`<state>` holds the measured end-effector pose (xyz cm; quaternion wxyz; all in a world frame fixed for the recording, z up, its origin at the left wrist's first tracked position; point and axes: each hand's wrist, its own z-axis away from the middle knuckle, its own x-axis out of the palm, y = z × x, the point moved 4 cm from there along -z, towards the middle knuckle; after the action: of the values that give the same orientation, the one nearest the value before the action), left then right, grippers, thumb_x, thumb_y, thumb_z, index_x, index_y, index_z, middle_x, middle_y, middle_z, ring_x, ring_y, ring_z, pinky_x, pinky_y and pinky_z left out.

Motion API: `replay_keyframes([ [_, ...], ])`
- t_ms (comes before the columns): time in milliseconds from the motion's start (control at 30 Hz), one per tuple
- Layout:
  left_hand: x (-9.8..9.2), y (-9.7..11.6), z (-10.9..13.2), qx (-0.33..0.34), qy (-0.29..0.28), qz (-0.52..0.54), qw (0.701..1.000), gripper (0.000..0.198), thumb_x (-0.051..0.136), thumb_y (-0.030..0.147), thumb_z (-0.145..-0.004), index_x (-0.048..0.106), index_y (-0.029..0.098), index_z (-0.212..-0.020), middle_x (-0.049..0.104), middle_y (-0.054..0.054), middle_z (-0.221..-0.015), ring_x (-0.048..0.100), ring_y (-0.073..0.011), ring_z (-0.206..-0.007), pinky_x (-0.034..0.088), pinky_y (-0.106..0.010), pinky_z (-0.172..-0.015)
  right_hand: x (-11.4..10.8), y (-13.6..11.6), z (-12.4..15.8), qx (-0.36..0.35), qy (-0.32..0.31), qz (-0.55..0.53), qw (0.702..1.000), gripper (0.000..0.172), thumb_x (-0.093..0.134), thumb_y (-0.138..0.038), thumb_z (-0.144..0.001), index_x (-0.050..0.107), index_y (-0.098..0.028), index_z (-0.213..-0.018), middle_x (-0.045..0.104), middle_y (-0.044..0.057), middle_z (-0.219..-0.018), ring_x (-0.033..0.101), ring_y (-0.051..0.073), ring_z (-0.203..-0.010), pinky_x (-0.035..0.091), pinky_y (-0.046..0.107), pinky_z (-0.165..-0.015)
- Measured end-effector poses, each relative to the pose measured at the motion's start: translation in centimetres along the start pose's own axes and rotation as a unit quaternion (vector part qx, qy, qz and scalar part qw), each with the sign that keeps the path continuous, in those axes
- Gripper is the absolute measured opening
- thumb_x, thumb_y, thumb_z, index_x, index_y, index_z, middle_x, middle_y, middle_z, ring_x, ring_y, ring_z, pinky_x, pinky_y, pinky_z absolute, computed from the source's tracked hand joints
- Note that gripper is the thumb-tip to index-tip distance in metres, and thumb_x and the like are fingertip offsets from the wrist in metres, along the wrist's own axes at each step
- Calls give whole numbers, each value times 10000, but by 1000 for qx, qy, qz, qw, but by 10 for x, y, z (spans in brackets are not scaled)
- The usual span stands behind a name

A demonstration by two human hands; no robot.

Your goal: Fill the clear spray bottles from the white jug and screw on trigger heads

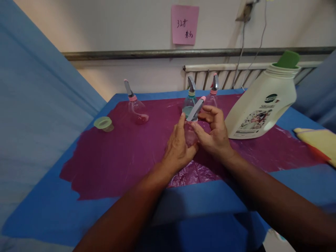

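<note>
A clear spray bottle (191,134) with a grey trigger head and pink collar stands on the purple plastic sheet (126,157), between my two hands. My left hand (177,147) is wrapped round the left side of its body. At the collar, the thumb and fingers of my right hand (215,131) close about the neck. Just behind are a teal spray bottle (187,105) and a pink-collared spray bottle (211,99), both partly covered by my hands and the held bottle. Another spray bottle (136,111) with a little pink liquid stands off to the left.
Close to my right hand stands a large cream jug (258,101) with a green cap. A small pale green cup (103,123) sits at the left. Yellow cloth (319,141) lies at the right edge. Behind the blue-covered table (47,203) are a wall, a pipe and a radiator.
</note>
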<state>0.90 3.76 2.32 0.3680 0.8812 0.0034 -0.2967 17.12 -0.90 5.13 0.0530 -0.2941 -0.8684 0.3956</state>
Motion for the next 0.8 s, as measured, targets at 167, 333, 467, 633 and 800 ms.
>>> replay_keyframes([
  [167, 2, -2, 0, -6, 2, -2, 1000, 1280, 895, 257, -973, 31, 392, -1908, 557, -196, -1755, 620, -456, -1599, 567, -764, -1295, -1, 2, -1, 17, 14, 7, 1000, 572, 904, -405, -995, 576, -358, -1462, 810, 50, -1331, 833, 281, -1231, 690, 569, -1160],
  [333, 2, 1, 0, -4, 6, -23, 1000, 1255, 894, 296, -993, 37, 364, -1906, 580, -199, -1731, 644, -444, -1576, 602, -719, -1267, -1, -3, -5, 30, 17, 3, 999, 540, 894, -384, -972, 592, -334, -1417, 806, 49, -1276, 829, 256, -1113, 711, 523, -1055],
  [467, 2, 5, 1, -11, 5, -53, 999, 1229, 894, 343, -1002, 54, 315, -1900, 596, -217, -1711, 654, -450, -1556, 614, -704, -1246, -4, -7, -6, 52, 4, 31, 998, 510, 935, -447, -932, 644, -308, -1328, 829, 63, -1248, 830, 283, -1128, 702, 539, -1051],
  [633, -4, 15, -2, -10, 27, -44, 999, 1109, 871, 353, -999, 174, 284, -1859, 600, -212, -1681, 636, -436, -1572, 574, -706, -1296, -6, -11, -21, 87, -22, 97, 991, 414, 950, -542, -875, 741, -277, -1114, 831, 51, -1055, 748, 245, -845, 681, 470, -829],
  [800, -28, 44, -2, 93, 133, -18, 987, 498, 674, 234, -1061, 562, 206, -1546, 713, -182, -1515, 698, -354, -1456, 589, -595, -1276, 8, -7, -63, 91, -47, 96, 990, 417, 945, -544, -812, 734, -258, -1030, 794, 35, -953, 709, 219, -806, 629, 409, -765],
])
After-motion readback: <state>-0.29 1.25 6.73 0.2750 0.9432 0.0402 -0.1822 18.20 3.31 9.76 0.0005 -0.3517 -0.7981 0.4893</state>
